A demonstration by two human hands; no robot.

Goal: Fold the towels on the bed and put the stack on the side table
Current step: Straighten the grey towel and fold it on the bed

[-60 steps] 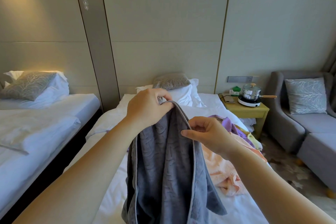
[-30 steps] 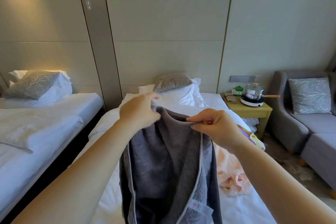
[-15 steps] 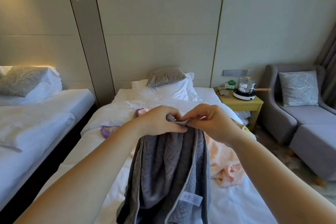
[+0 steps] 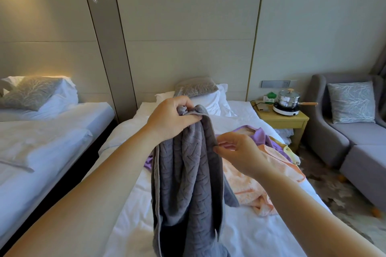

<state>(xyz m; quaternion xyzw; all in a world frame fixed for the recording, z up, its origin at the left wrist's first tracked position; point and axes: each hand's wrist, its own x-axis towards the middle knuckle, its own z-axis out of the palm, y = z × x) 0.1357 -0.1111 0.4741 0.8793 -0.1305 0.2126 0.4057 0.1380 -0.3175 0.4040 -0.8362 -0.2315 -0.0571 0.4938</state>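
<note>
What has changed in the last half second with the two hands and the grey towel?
The left hand now holds the gathered top of the grey towel alone. The right hand let go of the top, moved down and right, and pinches the towel's edge lower. The peach towel and purple towel still lie on the bed, the pot on the side table.

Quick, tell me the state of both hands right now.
Left hand: closed, gripping the bunched top of the grey towel.
Right hand: pinching the same towel's edge, lower down.
</note>
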